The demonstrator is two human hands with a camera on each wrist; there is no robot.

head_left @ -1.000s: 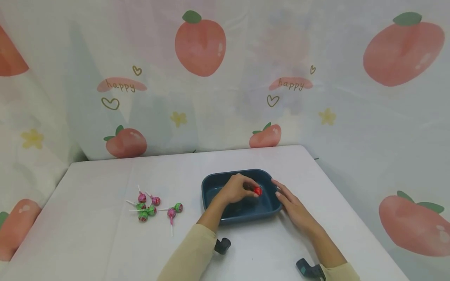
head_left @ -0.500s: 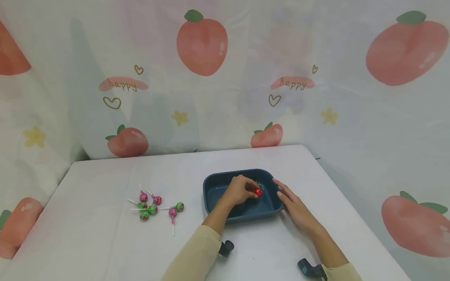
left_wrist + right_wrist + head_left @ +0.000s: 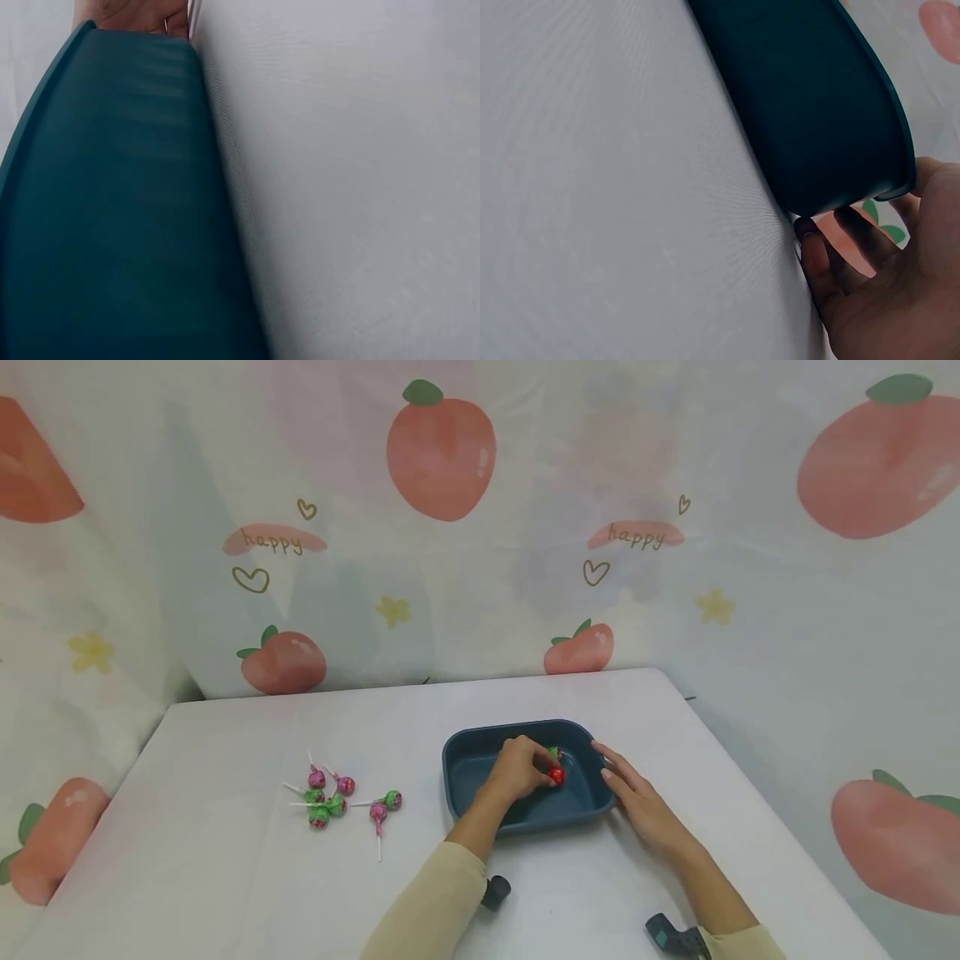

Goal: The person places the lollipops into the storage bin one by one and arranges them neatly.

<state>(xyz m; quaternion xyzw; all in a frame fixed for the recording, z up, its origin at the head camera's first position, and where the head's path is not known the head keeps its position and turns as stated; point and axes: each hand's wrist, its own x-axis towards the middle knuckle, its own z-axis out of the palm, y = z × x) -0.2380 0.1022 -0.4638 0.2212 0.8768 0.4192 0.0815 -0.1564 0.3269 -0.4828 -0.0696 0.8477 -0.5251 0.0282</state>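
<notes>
My left hand (image 3: pixel 522 768) reaches into the dark blue tray (image 3: pixel 480 731) and pinches a lollipop with a red wrapper (image 3: pixel 557 776) between thumb and fingers, low inside near the right end. Just behind those fingers shows the green head of another lollipop (image 3: pixel 554 752). Its lower part is hidden. My right hand (image 3: pixel 637 802) rests against the tray's right end, fingers extended along the outer wall and rim. In the right wrist view its fingers (image 3: pixel 819 274) lie against the end wall. The left wrist view shows mostly the tray's front wall (image 3: pixel 127 195).
Several pink and green lollipops (image 3: pixel 337 806) lie loosely grouped on the white table (image 3: pixel 225 843), left of the tray. A printed peach curtain (image 3: pixel 480 568) hangs behind the table. A dark camera mount (image 3: pixel 675 937) sits at my right wrist, another (image 3: pixel 495 893) at the left.
The view has turned slightly left, so everything sits further right. The left hand has sunk a little with the red lollipop, and a green lollipop head now shows behind it.
</notes>
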